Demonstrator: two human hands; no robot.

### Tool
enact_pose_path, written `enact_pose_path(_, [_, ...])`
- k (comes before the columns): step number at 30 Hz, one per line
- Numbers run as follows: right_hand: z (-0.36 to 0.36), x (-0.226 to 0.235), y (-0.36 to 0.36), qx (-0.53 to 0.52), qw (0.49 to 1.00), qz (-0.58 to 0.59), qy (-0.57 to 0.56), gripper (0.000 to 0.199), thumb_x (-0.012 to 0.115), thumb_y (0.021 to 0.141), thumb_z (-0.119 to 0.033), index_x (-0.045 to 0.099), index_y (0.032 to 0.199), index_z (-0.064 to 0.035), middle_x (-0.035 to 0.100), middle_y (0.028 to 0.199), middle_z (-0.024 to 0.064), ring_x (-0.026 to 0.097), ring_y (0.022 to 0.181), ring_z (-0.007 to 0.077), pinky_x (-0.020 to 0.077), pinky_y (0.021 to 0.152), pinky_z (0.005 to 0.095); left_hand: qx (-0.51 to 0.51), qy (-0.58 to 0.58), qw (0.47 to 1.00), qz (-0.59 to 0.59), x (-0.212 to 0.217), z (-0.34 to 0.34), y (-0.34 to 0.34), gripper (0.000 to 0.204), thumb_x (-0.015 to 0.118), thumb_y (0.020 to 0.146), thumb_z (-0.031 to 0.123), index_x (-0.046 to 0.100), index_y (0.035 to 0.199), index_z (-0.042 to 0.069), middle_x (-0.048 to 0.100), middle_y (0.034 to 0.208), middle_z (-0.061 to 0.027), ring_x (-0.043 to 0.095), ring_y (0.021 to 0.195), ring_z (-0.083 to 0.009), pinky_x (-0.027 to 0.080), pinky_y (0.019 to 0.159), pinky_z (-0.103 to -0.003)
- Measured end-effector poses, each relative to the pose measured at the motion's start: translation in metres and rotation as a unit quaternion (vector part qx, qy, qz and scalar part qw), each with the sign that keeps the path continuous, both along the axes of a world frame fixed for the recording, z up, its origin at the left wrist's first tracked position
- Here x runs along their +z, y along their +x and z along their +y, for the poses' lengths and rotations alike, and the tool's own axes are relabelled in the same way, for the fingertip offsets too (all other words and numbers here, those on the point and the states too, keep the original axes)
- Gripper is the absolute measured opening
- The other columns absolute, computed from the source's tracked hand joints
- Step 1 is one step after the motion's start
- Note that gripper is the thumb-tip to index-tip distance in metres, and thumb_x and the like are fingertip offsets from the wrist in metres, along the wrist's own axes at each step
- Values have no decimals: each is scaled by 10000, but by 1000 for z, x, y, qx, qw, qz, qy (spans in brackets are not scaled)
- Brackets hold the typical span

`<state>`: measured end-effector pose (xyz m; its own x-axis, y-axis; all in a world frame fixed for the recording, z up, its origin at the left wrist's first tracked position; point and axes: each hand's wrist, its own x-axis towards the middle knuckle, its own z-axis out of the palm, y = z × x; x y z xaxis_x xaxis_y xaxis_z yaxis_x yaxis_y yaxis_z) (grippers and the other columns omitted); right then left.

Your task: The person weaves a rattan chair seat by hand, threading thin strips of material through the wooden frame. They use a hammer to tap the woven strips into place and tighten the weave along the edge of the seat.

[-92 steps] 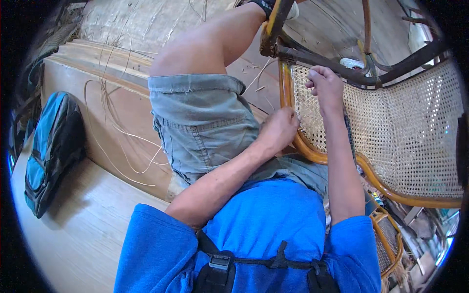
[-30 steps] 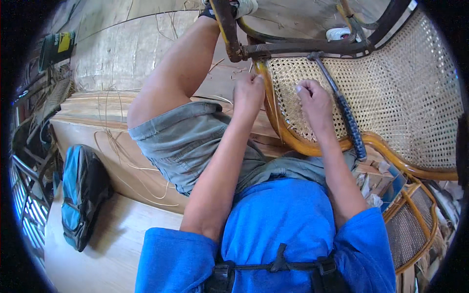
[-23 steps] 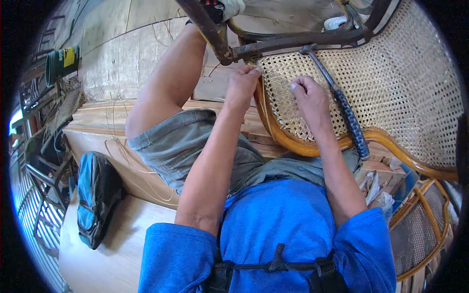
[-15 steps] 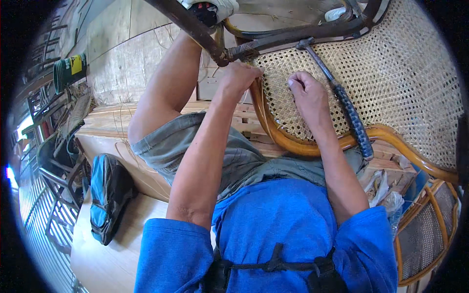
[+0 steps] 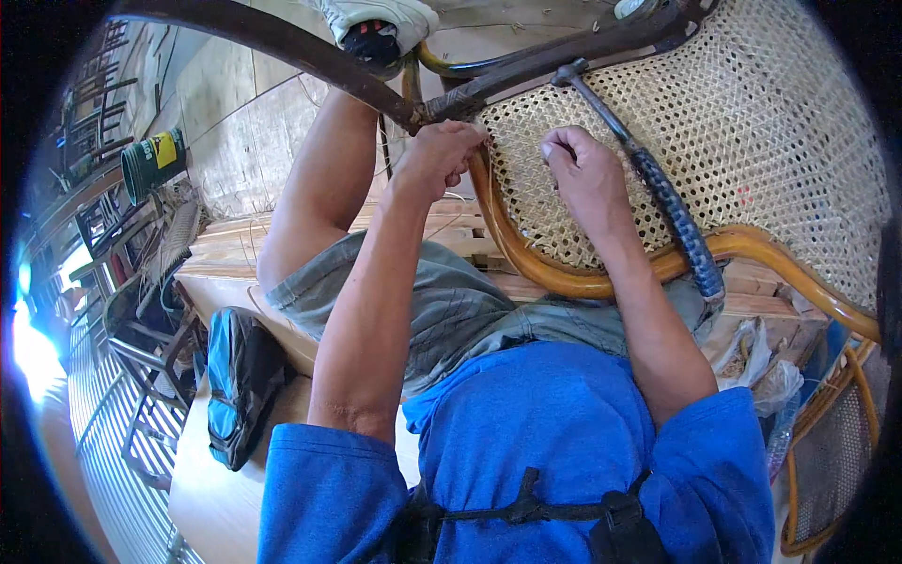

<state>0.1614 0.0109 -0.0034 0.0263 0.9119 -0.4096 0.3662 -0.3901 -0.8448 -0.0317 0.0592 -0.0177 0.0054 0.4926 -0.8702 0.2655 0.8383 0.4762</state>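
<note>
— What are the hands working on?

— A pale woven cane panel with an open lattice of small holes (image 5: 752, 132), stretched inside a curved, glossy honey-brown rattan frame (image 5: 526, 263). It fills the far right of the view, tilted up across the person's lap.

— And the left hand?

— The left hand (image 5: 440, 155) sits at the panel's far left corner, where the weave meets a dark brown rounded chair rail (image 5: 282, 47). Its fingers are curled in tight, knuckles up, pinching at the edge of the cane; whatever strand it grips is too fine to make out. The forearm runs straight up from the blue sleeve, elbow bent near the body.

— The right hand?

— The right hand (image 5: 583, 169) lies on the face of the weave just right of the left one, fingers bent and fingertips pressed into the lattice, thumb tucked against the panel. It looks closed, but I cannot tell whether it holds anything.

— Any tools?

— A hammer with a dark metal head and a blue-black ribbed grip (image 5: 658, 197) lies slanted on the cane, just right of the right hand, its handle end resting over the rattan rim.

— What else is around?

— A blue and black fabric backpack (image 5: 235, 385) stands on the pale wooden floor at the near left, and a dark green bucket (image 5: 155, 162) sits far left.
</note>
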Motion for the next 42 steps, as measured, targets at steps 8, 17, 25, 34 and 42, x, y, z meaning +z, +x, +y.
enact_pose_path(8, [1,-1,3,4,1000,4,0,193,553,865,-197,607,924,-21,633,799,187,640,744,305,485,670,374,-40,31,999,2,0,-8,6,174,603,849,282,549,808,122,416,624,82,343,458,-12,234,367,-164])
enact_pose_path(17, [0,-3,1,2,1000,19,13,190,559,863,-195,600,917,-17,628,781,186,630,721,320,478,648,381,-164,74,979,96,-6,-2,7,184,593,830,275,571,757,107,408,572,62,346,448,-39,242,360,-205])
enact_pose_path(25, [0,-2,3,6,1000,30,8,210,555,863,-213,602,918,-15,627,786,192,625,735,325,477,670,387,-212,105,963,128,1,3,9,221,604,826,279,607,799,60,433,573,50,365,448,-44,266,365,-216])
enact_pose_path(34, [1,-3,4,9,1000,30,2,211,570,853,-215,602,911,-14,617,767,203,622,725,338,474,658,398,-218,72,964,131,-3,2,11,235,584,841,293,566,735,84,411,554,48,344,431,-50,263,359,-220])
enact_pose_path(42, [1,-7,5,9,999,41,10,208,561,854,-212,606,917,-19,617,772,209,618,740,353,473,666,409,-245,22,959,138,-10,12,5,285,584,851,320,552,672,100,403,525,34,357,414,-80,289,354,-254])
